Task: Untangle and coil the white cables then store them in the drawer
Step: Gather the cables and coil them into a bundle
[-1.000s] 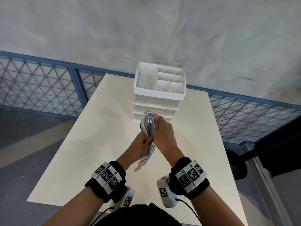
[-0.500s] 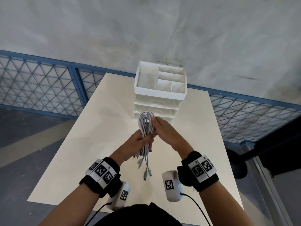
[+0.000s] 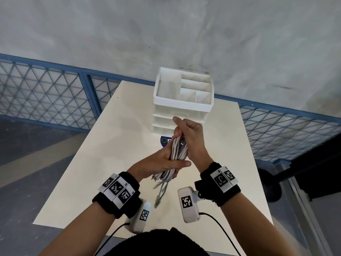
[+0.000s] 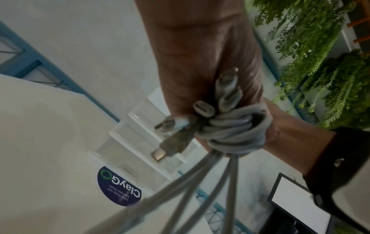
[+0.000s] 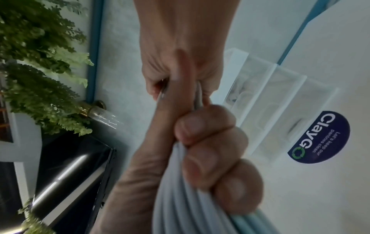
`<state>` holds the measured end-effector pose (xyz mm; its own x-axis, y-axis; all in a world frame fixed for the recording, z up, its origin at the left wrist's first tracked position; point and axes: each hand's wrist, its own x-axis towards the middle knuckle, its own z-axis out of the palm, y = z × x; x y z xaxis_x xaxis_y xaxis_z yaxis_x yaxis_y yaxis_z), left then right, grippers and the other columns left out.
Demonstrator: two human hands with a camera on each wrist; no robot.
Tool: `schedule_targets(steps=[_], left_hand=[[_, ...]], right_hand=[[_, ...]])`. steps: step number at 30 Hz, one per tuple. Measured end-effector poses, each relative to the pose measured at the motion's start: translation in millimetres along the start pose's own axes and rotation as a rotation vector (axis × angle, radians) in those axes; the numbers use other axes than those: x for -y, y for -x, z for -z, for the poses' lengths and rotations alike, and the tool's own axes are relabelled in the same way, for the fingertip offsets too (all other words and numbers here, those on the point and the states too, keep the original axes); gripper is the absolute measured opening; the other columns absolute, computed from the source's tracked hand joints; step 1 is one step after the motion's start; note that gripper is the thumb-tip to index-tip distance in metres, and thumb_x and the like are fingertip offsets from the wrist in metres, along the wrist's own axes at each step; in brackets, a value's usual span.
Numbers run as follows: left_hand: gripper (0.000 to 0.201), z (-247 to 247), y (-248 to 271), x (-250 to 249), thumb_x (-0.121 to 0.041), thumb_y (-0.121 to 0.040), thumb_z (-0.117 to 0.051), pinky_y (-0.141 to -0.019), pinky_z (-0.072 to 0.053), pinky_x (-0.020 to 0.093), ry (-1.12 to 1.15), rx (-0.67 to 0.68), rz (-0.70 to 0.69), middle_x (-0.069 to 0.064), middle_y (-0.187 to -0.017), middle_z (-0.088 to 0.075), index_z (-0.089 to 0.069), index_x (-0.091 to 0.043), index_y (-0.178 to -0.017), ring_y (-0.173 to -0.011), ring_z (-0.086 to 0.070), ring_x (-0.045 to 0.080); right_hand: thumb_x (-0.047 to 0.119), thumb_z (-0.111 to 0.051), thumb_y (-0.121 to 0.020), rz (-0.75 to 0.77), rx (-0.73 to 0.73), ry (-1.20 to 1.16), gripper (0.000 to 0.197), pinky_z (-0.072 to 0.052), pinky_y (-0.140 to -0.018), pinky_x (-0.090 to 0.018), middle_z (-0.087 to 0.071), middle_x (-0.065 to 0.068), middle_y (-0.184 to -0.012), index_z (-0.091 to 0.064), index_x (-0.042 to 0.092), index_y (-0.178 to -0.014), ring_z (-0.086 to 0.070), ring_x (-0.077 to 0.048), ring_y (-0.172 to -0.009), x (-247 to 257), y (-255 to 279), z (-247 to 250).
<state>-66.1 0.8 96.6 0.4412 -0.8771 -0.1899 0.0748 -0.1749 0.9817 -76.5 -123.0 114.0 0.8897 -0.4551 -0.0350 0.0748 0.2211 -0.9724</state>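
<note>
An office or workplace common area is suggested. A plain cream table (image 3: 118, 137) is set against a grey wall, with blue-framed mesh panels (image 3: 46, 91) at the left and right of the head view. A round sticker (image 5: 320, 137) reading "Let's keep our pantries clean" is fixed to the tabletop. Hanging green foliage (image 4: 330, 52) and a dark-framed screen (image 4: 300, 204) are seen in the wrist views.
</note>
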Motion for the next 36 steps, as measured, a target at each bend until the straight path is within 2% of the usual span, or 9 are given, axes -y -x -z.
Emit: schedule_targets(steps=[10,13,16,19,22,24,28,32,36], left_hand=[[0.030,1,-5,3,-0.008,-0.091,-0.054,-0.062,-0.058,0.030,0.192,0.023,0.092,-0.001,-0.049,-0.058,-0.056,-0.009,-0.062,-0.052,-0.064,0.016],[0.045,6,-8,4,-0.017,-0.093,-0.053,-0.054,-0.053,0.031,0.166,-0.129,-0.032,-0.007,-0.041,-0.045,-0.050,-0.019,-0.048,-0.039,-0.049,0.012],[0.045,22,-11,0,-0.035,-0.086,-0.059,-0.054,-0.041,0.032,0.189,-0.390,-0.167,-0.006,-0.038,-0.047,-0.049,-0.022,-0.045,-0.039,-0.044,0.018],[0.052,42,-9,-8,-0.032,-0.091,-0.056,-0.056,-0.043,0.029,0.113,-0.559,-0.237,-0.001,-0.038,-0.051,-0.046,-0.020,-0.041,-0.044,-0.048,0.022],[0.053,46,-6,-11,-0.029,-0.092,-0.054,-0.052,-0.043,0.026,0.086,-0.586,-0.248,0.001,-0.039,-0.050,-0.044,-0.019,-0.041,-0.044,-0.050,0.020],[0.053,42,-6,-10,-0.029,-0.092,-0.054,-0.052,-0.043,0.028,0.088,-0.581,-0.247,0.002,-0.038,-0.050,-0.044,-0.017,-0.041,-0.042,-0.050,0.020],[0.056,34,-7,-8,-0.028,-0.092,-0.054,-0.053,-0.044,0.028,0.178,-0.538,-0.226,-0.003,-0.035,-0.046,-0.043,-0.019,-0.038,-0.040,-0.047,0.018],[0.052,28,-6,-3,-0.023,-0.093,-0.053,-0.049,-0.044,0.022,0.362,-0.557,-0.142,-0.005,-0.039,-0.050,-0.044,-0.017,-0.042,-0.045,-0.055,0.012],[0.025,23,-6,2,-0.016,-0.093,-0.053,-0.052,-0.051,0.017,0.469,-0.609,-0.127,-0.006,-0.057,-0.067,-0.063,-0.008,-0.071,-0.057,-0.065,0.003]], right_hand=[[0.022,-0.052,-0.094,0.037,0.022,0.026,0.053,-0.041,-0.052,-0.032,-0.043,-0.001,-0.037,-0.044,0.010,-0.043,-0.044,-0.016,-0.037,2,-3,-8],[0.051,-0.026,-0.097,-0.049,0.124,-0.010,0.055,-0.048,-0.072,-0.030,-0.065,-0.001,-0.076,-0.061,0.015,-0.077,-0.061,-0.017,-0.072,3,-7,2],[0.062,-0.008,-0.091,-0.158,0.243,0.002,0.071,-0.044,-0.089,-0.039,-0.062,-0.004,-0.105,-0.057,0.014,-0.110,-0.058,-0.022,-0.095,-24,-1,17],[0.048,-0.031,-0.096,-0.156,0.548,0.474,0.048,-0.042,-0.084,-0.018,-0.061,-0.005,-0.106,-0.062,0.015,-0.109,-0.055,-0.012,-0.097,-47,19,23],[0.025,-0.062,-0.089,-0.097,0.595,0.682,0.008,-0.037,-0.074,-0.011,-0.045,0.002,-0.094,-0.069,0.029,-0.088,-0.045,-0.001,-0.079,-41,20,17],[0.024,-0.069,-0.083,-0.070,0.587,0.736,0.021,-0.036,-0.065,-0.012,-0.039,0.002,-0.086,-0.062,0.041,-0.073,-0.042,-0.001,-0.065,-35,16,14],[0.015,-0.072,-0.080,-0.167,0.647,0.740,0.008,-0.048,-0.053,-0.020,-0.058,-0.013,-0.079,-0.065,0.017,-0.077,-0.058,-0.016,-0.057,-27,15,7],[0.015,-0.081,-0.064,0.082,0.407,0.895,0.016,-0.039,-0.060,-0.011,-0.051,0.003,-0.067,-0.074,0.012,-0.077,-0.051,-0.010,-0.064,-25,4,17],[0.001,-0.082,-0.063,0.217,0.206,0.742,0.027,-0.049,-0.073,-0.009,-0.046,0.010,-0.081,-0.076,0.008,-0.089,-0.058,-0.013,-0.069,-28,5,22]])
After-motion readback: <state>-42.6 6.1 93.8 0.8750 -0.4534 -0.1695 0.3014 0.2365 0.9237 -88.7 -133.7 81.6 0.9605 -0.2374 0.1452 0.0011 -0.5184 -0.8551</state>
